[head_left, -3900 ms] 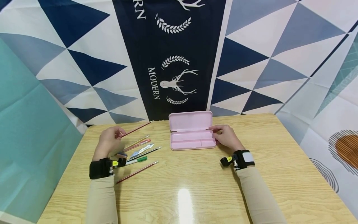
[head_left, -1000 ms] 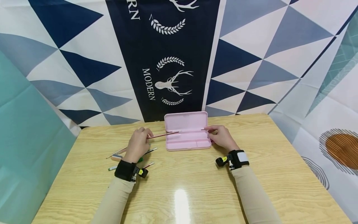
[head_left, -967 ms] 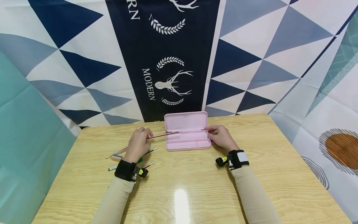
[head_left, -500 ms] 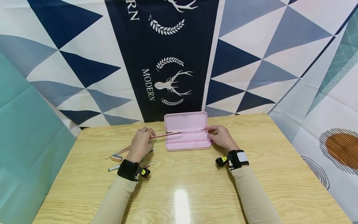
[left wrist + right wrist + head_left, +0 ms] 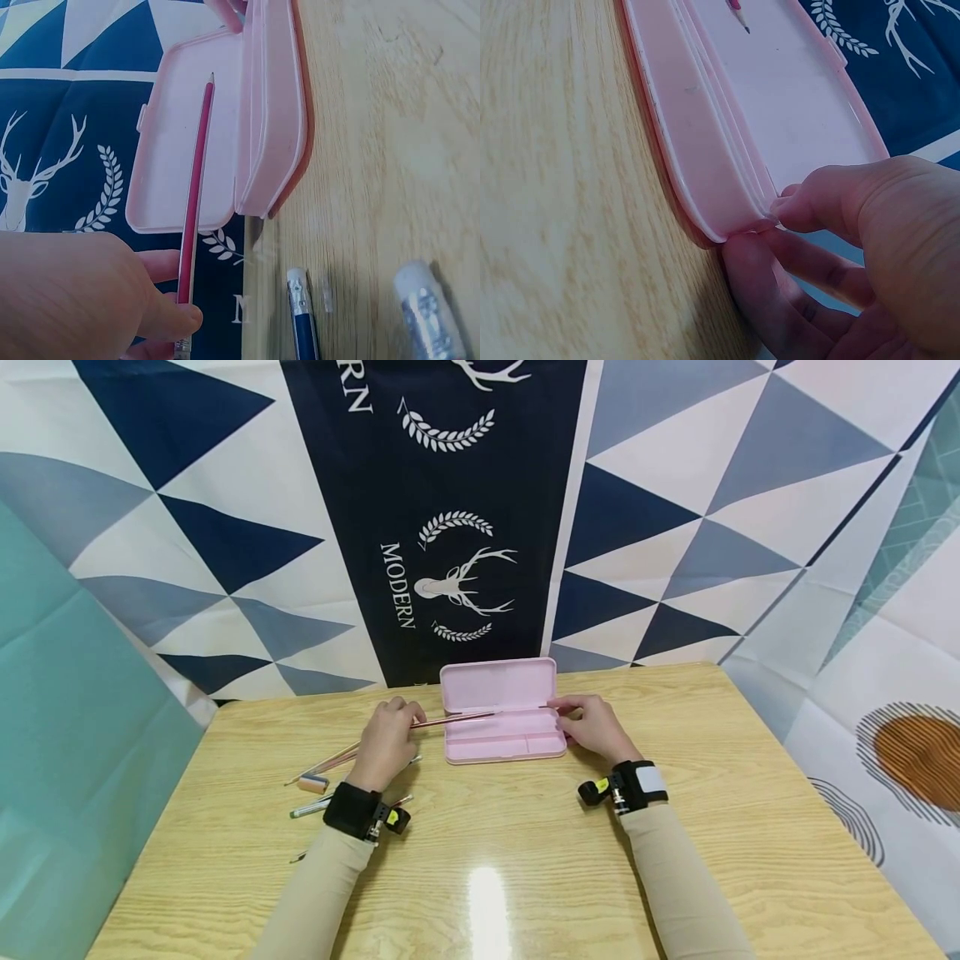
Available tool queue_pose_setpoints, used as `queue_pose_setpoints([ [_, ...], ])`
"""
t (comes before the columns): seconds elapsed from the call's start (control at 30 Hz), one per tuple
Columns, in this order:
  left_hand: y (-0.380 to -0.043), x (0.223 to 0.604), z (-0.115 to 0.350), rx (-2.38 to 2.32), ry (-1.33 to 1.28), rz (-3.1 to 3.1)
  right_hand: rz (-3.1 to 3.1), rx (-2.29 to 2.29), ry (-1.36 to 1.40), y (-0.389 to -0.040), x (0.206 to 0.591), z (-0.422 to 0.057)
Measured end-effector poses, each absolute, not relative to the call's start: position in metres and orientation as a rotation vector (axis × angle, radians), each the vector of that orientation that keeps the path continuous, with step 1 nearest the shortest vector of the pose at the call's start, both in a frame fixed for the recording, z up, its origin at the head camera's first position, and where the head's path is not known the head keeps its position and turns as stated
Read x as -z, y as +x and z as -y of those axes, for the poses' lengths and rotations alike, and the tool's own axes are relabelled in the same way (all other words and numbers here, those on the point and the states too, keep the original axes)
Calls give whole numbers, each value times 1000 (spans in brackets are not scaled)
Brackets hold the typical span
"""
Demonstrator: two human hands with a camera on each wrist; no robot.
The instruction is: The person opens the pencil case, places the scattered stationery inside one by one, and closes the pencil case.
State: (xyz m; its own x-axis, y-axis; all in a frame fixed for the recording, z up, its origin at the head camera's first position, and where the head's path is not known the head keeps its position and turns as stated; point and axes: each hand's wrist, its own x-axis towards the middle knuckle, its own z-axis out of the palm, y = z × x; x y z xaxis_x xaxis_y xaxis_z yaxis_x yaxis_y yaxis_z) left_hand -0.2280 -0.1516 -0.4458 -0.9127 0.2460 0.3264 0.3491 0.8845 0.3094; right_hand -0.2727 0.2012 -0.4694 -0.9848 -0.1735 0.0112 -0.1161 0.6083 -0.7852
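A pink pencil case [image 5: 498, 682] stands with its lid up near the back of the table. My left hand [image 5: 387, 743] pinches a red pencil [image 5: 196, 180] near its eraser end. The pencil's sharpened tip reaches over the case, above its inner trays, touching nothing that I can make out. At the case's right end, my right hand [image 5: 596, 727] grips the rim between thumb and fingers, seen close in the right wrist view [image 5: 817, 247]. Under and around my left wrist lie an eraser [image 5: 312, 784], a green-ended pen [image 5: 307, 810] and a dark blue pencil [image 5: 303, 319], partly hidden.
More pencils [image 5: 322, 766] lie left of my left hand, some covered by it. A white-tipped pencil end [image 5: 427, 307] shows at the near side in the left wrist view. Wooden table [image 5: 555, 877] stretches in front, with a patterned cloth wall [image 5: 480, 527] right behind the case.
My left hand picked the red pencil's place over from the left pile toward the case, and in the last second edged a little further right. My right hand has stayed on the case.
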Motion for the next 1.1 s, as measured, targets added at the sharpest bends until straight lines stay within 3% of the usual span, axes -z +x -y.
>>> queue_pose_setpoints([
  [1.1,-239,448,126,519,-510,2790,-2761,1325,-239,-271,467,-200],
])
